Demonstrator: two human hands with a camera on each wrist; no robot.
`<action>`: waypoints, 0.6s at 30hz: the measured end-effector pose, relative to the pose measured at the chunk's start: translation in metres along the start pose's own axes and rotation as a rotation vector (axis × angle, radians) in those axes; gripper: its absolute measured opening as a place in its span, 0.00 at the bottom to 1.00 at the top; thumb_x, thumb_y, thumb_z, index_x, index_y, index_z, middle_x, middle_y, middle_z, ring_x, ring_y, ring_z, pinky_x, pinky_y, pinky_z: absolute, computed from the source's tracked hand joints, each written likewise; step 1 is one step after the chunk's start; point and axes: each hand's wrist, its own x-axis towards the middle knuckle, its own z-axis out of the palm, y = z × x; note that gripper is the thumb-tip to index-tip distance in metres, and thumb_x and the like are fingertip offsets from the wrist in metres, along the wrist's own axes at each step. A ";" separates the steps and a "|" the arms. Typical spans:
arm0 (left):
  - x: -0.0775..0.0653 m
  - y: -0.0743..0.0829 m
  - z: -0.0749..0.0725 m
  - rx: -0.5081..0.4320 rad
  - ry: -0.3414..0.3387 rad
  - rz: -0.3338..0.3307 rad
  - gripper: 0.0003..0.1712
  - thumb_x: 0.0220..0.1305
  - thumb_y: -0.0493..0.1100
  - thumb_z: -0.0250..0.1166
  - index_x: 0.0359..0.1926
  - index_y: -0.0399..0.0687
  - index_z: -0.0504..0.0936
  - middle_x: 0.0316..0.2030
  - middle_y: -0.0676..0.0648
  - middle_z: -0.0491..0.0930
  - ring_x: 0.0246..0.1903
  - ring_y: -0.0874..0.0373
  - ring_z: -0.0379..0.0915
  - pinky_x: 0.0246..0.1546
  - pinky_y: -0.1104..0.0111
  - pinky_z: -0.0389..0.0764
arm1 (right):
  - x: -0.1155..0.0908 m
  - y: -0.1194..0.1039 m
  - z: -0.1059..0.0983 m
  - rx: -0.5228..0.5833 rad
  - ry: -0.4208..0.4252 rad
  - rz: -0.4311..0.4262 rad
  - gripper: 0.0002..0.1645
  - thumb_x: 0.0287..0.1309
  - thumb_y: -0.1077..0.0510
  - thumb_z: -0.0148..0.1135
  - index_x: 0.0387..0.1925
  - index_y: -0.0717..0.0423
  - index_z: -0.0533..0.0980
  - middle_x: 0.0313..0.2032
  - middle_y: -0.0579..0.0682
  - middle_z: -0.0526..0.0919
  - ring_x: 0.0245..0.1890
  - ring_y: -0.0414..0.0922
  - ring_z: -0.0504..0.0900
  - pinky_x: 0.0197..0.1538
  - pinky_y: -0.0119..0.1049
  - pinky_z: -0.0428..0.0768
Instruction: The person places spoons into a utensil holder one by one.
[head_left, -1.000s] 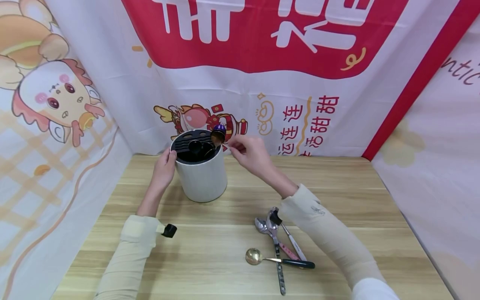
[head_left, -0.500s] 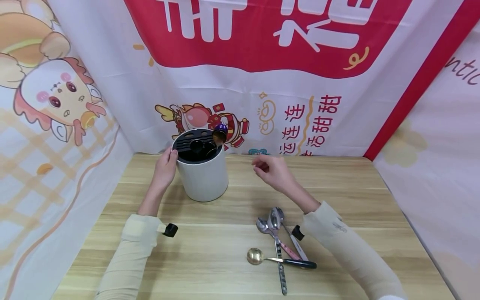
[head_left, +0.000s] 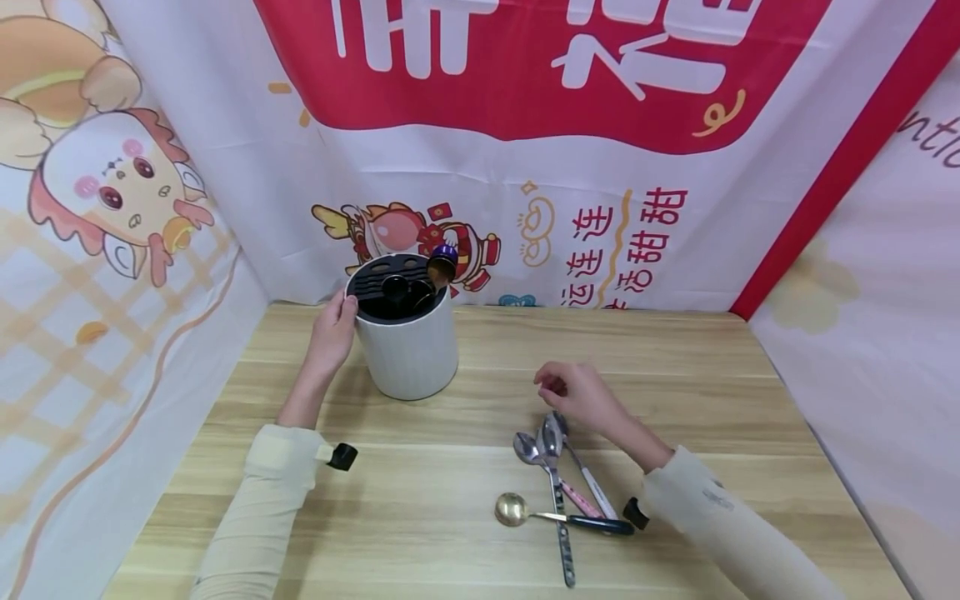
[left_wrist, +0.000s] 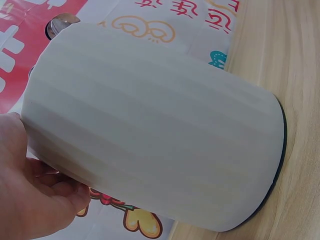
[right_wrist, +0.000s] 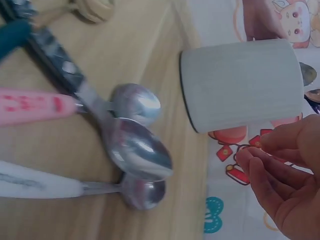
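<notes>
My left hand [head_left: 332, 333] grips the rim of a white ribbed utensil holder [head_left: 408, 358] with a black slotted top, thumb over the edge. In the left wrist view its fingers [left_wrist: 60, 192] bend against the holder's side. A spoon [head_left: 441, 267] with a purple edge stands in the holder, bowl up; other dark items inside are mostly hidden. My right hand [head_left: 581, 396], fingers loosely curled around nothing, hovers just beyond a pile of spoons. In that pile lie a dark-patterned-handled spoon [head_left: 551, 437], a pink-handled spoon [right_wrist: 37, 106], a white-handled spoon [right_wrist: 42, 181] and a gold round-bowled spoon [head_left: 512, 509].
The spoons overlap one another on the wooden table [head_left: 405, 517], right of the middle. Behind the table hangs a printed cloth [head_left: 480, 158], close to the holder's back. More cloth covers both sides. Black wrist cameras sit at both cuffs.
My right hand has drawn back from the spoon in the holder, moving right and nearer to the spoon pile. My left hand stays on the holder's rim.
</notes>
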 end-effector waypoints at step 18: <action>0.001 0.001 0.001 0.007 -0.001 -0.003 0.32 0.78 0.53 0.38 0.76 0.44 0.59 0.73 0.34 0.61 0.74 0.40 0.54 0.75 0.48 0.55 | -0.075 -0.005 0.041 0.078 -0.276 -0.015 0.15 0.53 0.64 0.71 0.44 0.60 0.82 0.33 0.47 0.86 0.31 0.32 0.80 0.35 0.23 0.81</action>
